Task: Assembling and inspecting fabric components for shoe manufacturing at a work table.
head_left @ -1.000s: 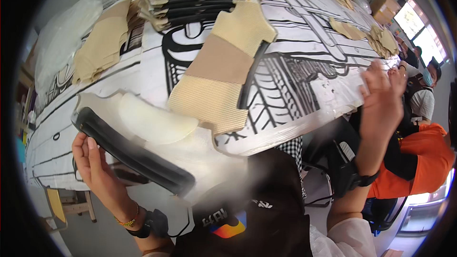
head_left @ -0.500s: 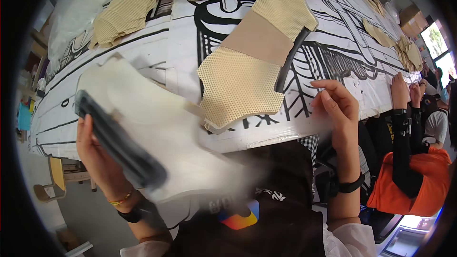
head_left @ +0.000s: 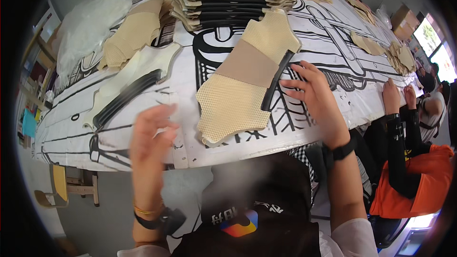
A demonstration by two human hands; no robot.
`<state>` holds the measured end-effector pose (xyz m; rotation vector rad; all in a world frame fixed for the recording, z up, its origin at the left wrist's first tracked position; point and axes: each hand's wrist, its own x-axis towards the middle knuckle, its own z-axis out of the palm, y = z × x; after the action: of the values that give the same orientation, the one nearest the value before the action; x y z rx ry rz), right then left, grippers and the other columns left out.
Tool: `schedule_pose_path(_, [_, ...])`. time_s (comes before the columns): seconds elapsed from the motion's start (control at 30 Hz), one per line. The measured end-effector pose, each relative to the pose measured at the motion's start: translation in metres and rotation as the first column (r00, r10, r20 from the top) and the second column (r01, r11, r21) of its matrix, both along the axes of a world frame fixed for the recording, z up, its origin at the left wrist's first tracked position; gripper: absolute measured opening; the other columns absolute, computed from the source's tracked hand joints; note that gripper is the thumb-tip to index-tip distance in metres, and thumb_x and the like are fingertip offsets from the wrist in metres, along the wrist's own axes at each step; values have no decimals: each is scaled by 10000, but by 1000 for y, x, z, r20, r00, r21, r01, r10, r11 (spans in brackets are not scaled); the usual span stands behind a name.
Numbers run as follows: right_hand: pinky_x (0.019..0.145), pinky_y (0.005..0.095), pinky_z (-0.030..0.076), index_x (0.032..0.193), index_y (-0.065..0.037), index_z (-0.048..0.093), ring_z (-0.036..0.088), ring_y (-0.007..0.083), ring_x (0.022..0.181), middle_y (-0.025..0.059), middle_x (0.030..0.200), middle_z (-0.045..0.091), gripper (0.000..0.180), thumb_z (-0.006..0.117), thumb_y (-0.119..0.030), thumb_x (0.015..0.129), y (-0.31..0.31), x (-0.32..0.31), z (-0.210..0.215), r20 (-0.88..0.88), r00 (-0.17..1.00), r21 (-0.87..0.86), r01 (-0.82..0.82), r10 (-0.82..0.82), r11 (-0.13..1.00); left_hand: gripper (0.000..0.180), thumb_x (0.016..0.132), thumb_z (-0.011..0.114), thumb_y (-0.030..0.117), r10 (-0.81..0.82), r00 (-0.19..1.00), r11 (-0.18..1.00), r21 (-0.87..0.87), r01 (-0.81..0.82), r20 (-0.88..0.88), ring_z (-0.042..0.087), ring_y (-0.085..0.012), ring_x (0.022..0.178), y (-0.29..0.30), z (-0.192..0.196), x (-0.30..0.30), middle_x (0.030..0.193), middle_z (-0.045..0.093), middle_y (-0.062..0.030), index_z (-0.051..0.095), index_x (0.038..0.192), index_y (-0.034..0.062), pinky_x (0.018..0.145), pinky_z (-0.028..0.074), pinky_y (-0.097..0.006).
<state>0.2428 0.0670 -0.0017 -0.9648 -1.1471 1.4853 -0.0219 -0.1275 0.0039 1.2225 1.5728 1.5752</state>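
Observation:
A beige mesh fabric piece (head_left: 235,100) with a taupe band across its middle lies on the table in front of me. A black padded strip (head_left: 277,82) runs along its right edge. My right hand (head_left: 314,97) is just right of that strip, fingers spread, holding nothing. Left of the mesh piece, my left hand (head_left: 154,135) is over the table's front edge. It is blurred by motion, with its fingers loosely curled and apart, and nothing shows in it. Beyond it lies a whitish cut piece (head_left: 123,80) with a black padded strip (head_left: 127,97) along its near side.
A tall stack of black-edged pieces (head_left: 233,2) stands at the back. Beige mesh pieces (head_left: 133,33) lie at the far left beside a clear plastic bag (head_left: 93,24). More fabric pieces (head_left: 402,57) are at the right, near a person in an orange top (head_left: 414,181).
My left hand has put the whitish piece down on the table's left side and let go, moving back rightward. My right hand has moved left and forward, closer to the black strip.

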Motion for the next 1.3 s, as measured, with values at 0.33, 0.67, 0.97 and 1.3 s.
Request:
schedule_pose_path(0.33, [452,237,421,1013,-7,548,559,130,500,61,732,598,366,638,-348,915,16,-15,-5,158,954,-147,-231,254,962,584,844,648,300,-91,387,990,-42,133,-918,415,-345,1307,26,-21,51,1373,492,-179,495,1322,1,1092,265,-536])
schedule_pose_path(0.67, [575,241,492,1055,3,553,618,154,735,73,936,642,289,575,-273,972,52,-20,67,-439,879,316,-40,184,948,403,934,533,208,237,830,964,225,-139,-504,492,-383,1158,4,-26,5,1272,540,-192,504,1244,-47,1032,340,-471])
schedule_pose_path(0.97, [822,344,589,1159,-1,465,662,296,946,145,1066,601,268,503,-215,1001,182,-150,100,-702,691,152,-90,172,984,397,837,614,100,330,595,942,300,-153,-733,490,-394,1161,7,-21,14,1204,580,-199,530,1190,-60,992,362,-479])
schedule_pose_path(1.3, [711,302,626,1115,137,426,685,378,892,240,1081,556,314,538,-110,956,161,-153,98,-391,917,56,-60,77,997,436,761,673,70,326,551,943,302,-138,-768,532,-350,1105,2,-23,20,1135,610,-171,558,1168,-39,948,393,-447])
